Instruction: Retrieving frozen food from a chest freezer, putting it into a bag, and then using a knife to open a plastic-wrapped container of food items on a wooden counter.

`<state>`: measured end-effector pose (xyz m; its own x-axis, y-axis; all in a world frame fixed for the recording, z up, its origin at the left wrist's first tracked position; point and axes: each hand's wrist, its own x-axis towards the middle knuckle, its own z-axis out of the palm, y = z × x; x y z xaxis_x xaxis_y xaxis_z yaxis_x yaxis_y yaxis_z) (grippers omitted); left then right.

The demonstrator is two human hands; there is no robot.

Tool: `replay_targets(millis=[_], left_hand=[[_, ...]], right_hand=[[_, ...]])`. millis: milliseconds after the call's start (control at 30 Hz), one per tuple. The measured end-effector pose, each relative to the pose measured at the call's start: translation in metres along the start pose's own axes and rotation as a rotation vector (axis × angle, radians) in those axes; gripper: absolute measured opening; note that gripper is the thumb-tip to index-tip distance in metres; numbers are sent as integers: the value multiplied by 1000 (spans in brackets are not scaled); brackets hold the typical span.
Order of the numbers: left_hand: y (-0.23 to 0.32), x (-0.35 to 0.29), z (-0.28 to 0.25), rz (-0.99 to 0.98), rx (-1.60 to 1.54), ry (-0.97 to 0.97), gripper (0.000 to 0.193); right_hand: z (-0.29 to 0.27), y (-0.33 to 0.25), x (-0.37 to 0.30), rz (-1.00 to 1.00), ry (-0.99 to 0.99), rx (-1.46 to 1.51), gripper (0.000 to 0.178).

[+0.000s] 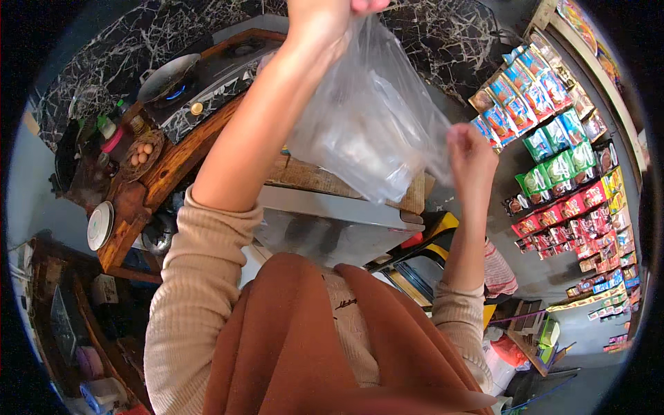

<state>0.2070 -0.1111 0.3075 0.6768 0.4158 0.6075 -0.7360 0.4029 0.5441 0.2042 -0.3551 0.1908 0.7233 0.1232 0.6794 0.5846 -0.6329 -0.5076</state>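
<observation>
Clear plastic bag [373,138] is hanging between the two hands, over the wooden table [297,171], and from here the right hand [474,155] is pinching its side, while the left hand [319,24] is lying partly out of sight, so I can't tell its grip. Keeping the film gently taut should be sparing it a tear; it's looking thin, creased and cloudy, with something pale and unclear showing through.

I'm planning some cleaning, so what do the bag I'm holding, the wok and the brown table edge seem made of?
Bag: apparently thin, glossy plastic, see-through and creased. Wok: probably metal, dull grey with a thin rim. Table edge: likely varnished wood, streaky grain and sheen.
</observation>
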Motion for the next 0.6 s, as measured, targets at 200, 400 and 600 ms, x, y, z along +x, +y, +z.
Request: replay_targets(millis=[200,400,600], left_hand=[[-18,-30,-53,-112,160,59,27],[1,-44,-71,-149,275,1,28],[7,-67,-84,-138,393,70,23]], right_hand=[[25,47,33,-111,243,-21,8],[43,47,47,-68,176,213,11],[47,40,50,-66,-1,266,16]])
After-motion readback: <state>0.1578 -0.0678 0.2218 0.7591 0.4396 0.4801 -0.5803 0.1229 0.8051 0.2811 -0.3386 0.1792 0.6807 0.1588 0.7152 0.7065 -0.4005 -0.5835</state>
